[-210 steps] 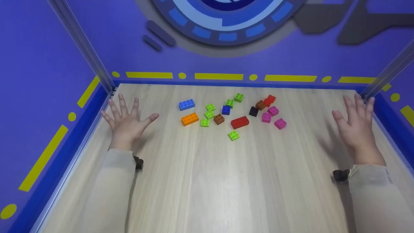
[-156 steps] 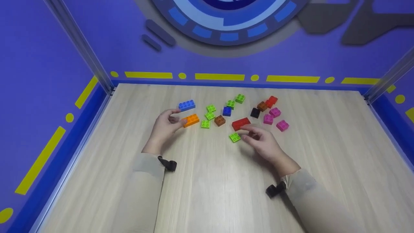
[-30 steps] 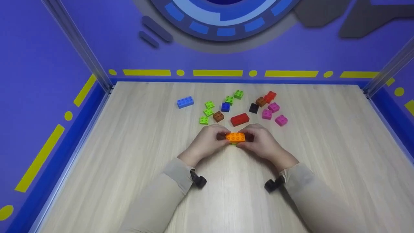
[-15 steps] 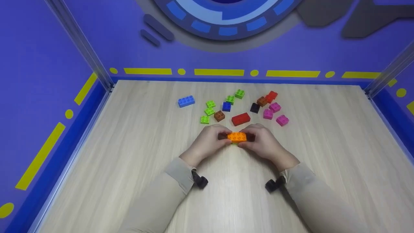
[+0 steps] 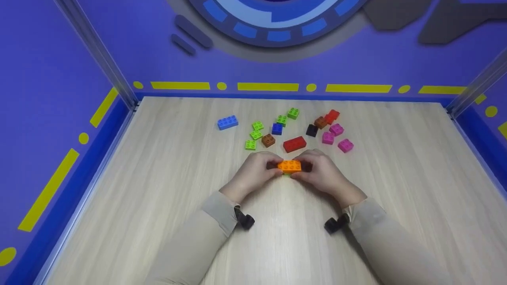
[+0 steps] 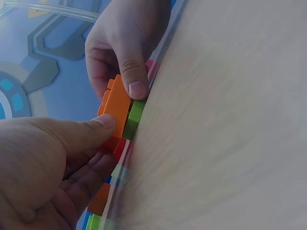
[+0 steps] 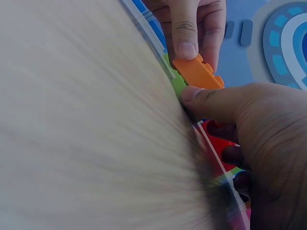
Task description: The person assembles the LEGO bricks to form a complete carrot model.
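Observation:
My left hand (image 5: 253, 173) pinches a long orange toy building brick (image 5: 290, 166) by its left end, between thumb and fingers. Under it is a small lime-green brick (image 6: 135, 118), mostly covered from above in the head view. My right hand (image 5: 325, 173) holds the green brick from the right, its thumb at the green brick's edge, close to the orange one. In the right wrist view the orange brick (image 7: 197, 73) sits atop the green brick (image 7: 177, 84); whether their studs are fully joined I cannot tell. A red brick (image 5: 294, 144) lies just beyond my hands.
Beyond the hands lie a light blue brick (image 5: 227, 122), several lime-green bricks (image 5: 250, 145), a brown brick (image 5: 268, 140), a dark blue brick (image 5: 277, 128), a black brick (image 5: 312, 130) and pink bricks (image 5: 345, 145). Blue panels (image 5: 253, 71) wall the table (image 5: 277, 245).
Both hands came in from the table's sides. The left took the orange brick from the left and brought it over the green one, which the right grips. In the last second they barely moved.

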The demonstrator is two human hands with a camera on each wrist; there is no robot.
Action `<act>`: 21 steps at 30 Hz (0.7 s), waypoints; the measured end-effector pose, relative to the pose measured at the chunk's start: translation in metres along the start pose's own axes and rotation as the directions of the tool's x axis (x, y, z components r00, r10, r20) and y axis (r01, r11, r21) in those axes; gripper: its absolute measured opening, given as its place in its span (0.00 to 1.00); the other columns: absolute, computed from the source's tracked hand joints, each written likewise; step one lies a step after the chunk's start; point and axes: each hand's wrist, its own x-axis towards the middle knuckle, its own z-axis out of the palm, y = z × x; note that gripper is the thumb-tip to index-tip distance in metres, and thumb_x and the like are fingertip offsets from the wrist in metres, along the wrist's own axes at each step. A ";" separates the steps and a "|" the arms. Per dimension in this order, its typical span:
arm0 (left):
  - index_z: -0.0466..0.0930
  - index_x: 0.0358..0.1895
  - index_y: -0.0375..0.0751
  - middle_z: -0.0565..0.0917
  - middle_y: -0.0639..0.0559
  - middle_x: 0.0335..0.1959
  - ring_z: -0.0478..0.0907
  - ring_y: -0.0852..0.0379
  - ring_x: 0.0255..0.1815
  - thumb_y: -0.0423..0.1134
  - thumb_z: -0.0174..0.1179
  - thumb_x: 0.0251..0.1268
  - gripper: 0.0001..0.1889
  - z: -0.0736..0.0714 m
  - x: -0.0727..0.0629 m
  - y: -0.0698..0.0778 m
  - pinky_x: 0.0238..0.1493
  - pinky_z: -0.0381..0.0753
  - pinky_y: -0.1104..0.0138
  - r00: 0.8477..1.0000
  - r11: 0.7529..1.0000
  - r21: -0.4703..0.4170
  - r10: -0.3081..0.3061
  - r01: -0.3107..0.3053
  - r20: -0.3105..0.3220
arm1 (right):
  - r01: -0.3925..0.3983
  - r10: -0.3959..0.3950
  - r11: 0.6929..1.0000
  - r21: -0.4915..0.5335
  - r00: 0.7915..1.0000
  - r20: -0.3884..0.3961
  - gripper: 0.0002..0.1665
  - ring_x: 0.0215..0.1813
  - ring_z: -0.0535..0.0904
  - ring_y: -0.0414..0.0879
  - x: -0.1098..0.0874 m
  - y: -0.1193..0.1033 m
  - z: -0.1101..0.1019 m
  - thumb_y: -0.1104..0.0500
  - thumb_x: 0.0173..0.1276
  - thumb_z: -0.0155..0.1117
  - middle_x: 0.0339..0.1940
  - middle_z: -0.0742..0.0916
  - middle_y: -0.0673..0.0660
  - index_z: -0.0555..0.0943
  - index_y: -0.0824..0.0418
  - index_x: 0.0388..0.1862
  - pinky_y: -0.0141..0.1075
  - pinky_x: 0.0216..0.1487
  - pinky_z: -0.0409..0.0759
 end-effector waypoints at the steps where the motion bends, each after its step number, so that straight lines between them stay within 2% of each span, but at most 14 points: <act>1: 0.93 0.64 0.43 0.93 0.48 0.62 0.89 0.52 0.62 0.35 0.75 0.76 0.17 0.000 0.000 0.000 0.74 0.87 0.57 1.000 1.000 0.002 0.001 -0.001 -0.002 | 0.001 -0.001 1.000 0.001 1.000 0.000 0.24 0.61 0.82 0.52 0.000 0.000 0.000 0.51 0.71 0.86 0.58 0.92 0.51 0.92 0.52 0.64 0.53 0.73 0.85; 9: 0.93 0.65 0.44 0.92 0.48 0.64 0.88 0.51 0.65 0.36 0.75 0.77 0.17 0.000 0.000 0.004 0.75 0.87 0.58 1.000 0.999 0.039 -0.001 0.001 0.001 | 0.015 -0.015 0.999 -0.033 1.000 -0.006 0.24 0.62 0.82 0.53 0.000 -0.002 -0.001 0.53 0.70 0.87 0.57 0.93 0.53 0.93 0.54 0.63 0.53 0.71 0.86; 13: 0.92 0.65 0.44 0.92 0.49 0.64 0.88 0.52 0.66 0.36 0.75 0.78 0.17 0.000 0.000 0.005 0.76 0.86 0.58 1.000 0.999 0.049 -0.010 0.010 0.000 | 0.015 -0.015 0.999 -0.037 1.000 0.011 0.25 0.64 0.83 0.53 0.000 -0.002 -0.002 0.52 0.71 0.86 0.59 0.93 0.53 0.93 0.54 0.64 0.54 0.74 0.85; 21: 0.92 0.65 0.42 0.92 0.47 0.63 0.88 0.51 0.64 0.35 0.75 0.77 0.17 0.001 -0.001 0.004 0.73 0.87 0.59 1.000 0.999 0.052 0.011 -0.010 -0.010 | 0.007 -0.007 1.000 -0.017 0.999 0.042 0.28 0.66 0.81 0.54 -0.002 0.000 -0.005 0.50 0.75 0.78 0.65 0.91 0.56 0.90 0.57 0.70 0.56 0.77 0.84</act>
